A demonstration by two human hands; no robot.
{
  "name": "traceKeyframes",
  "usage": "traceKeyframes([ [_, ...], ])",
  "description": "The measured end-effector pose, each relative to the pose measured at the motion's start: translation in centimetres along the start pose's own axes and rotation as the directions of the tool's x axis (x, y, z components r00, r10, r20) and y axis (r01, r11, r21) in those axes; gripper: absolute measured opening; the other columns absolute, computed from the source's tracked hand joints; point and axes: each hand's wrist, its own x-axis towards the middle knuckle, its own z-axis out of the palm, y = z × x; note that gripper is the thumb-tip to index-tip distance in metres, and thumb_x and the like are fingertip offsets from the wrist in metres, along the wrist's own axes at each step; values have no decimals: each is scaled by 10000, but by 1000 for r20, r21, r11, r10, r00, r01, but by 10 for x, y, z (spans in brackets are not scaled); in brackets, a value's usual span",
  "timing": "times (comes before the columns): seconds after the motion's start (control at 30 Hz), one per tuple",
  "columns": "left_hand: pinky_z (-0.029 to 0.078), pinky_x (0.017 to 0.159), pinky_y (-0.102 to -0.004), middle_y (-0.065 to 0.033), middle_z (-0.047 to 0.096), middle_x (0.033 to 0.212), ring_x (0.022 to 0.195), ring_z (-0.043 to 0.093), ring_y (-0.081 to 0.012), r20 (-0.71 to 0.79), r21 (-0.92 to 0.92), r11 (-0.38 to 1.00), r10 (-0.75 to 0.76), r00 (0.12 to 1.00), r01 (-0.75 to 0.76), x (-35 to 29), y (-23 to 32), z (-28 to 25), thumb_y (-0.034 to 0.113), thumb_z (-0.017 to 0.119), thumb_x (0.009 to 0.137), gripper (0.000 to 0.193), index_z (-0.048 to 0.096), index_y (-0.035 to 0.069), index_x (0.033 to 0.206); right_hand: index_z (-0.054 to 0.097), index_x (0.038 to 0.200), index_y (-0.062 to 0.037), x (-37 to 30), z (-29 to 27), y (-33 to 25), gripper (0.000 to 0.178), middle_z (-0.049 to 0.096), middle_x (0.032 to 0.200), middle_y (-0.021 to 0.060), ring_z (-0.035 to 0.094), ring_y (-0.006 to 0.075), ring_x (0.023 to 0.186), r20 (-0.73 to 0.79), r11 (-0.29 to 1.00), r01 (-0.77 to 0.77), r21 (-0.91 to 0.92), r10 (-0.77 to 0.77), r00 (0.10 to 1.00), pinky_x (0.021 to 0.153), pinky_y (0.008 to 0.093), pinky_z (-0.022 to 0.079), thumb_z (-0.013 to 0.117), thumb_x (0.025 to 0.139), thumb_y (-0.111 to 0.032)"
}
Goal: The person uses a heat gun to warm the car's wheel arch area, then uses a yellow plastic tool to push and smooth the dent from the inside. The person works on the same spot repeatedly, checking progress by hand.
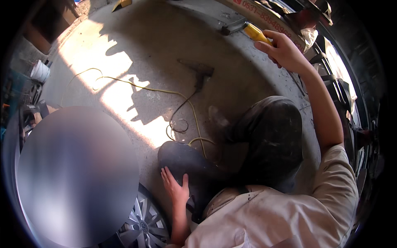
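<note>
At the upper right, my right arm is stretched out. My right hand (285, 51) is closed around a yellow-handled tool (257, 34); its working end cannot be made out clearly. My left hand (177, 189) lies on my bent left knee, fingers apart and holding nothing. Dark work trousers (273, 136) cover my legs as I squat low over the concrete floor. Ahead of my knees lies a dark corded power tool (200, 72), its black cord looped toward me.
A thin yellow cable (155, 89) winds across the concrete floor (157, 41). Close by my left arm is a car wheel (142, 227). A white bucket (40, 71) stands at far left. Along the right lie a long printed beam (264, 18) and dark parts (341, 89). A blurred patch hides the lower left.
</note>
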Motion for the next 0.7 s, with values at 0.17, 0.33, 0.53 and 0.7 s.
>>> traceKeyframes([
  [0.17,94,1226,-541,-303,99,1642,1534,83,-443,184,-134,972,-168,968,194,31,-23,-23,480,573,990,885,138,-2,1591,606,1014,-10,59,51,74,291,536,655,8,521,90,515,334,993,-118,-22,118,935,460,269,422,651,926,-284],
  [0.33,239,1208,-457,-294,294,1588,1482,284,-423,259,94,956,-293,920,278,103,13,-38,493,595,972,844,272,-35,1546,639,991,27,104,179,185,315,636,756,112,641,206,696,542,992,45,-119,27,840,636,369,516,693,856,-252],
  [0.53,411,1102,-440,-285,524,1422,1336,502,-402,373,428,836,-510,775,344,161,22,-11,493,652,920,773,474,-74,1414,683,1038,-9,131,319,225,310,705,957,205,673,392,910,696,963,188,-193,0,718,781,451,514,710,819,-228],
  [0.7,487,996,-482,-266,604,1326,1224,593,-394,508,672,638,-766,393,376,140,-34,51,586,694,844,813,557,-59,1320,605,1229,-90,183,393,289,413,712,974,207,673,399,965,452,931,191,-310,-33,891,798,477,528,673,827,-151],
])
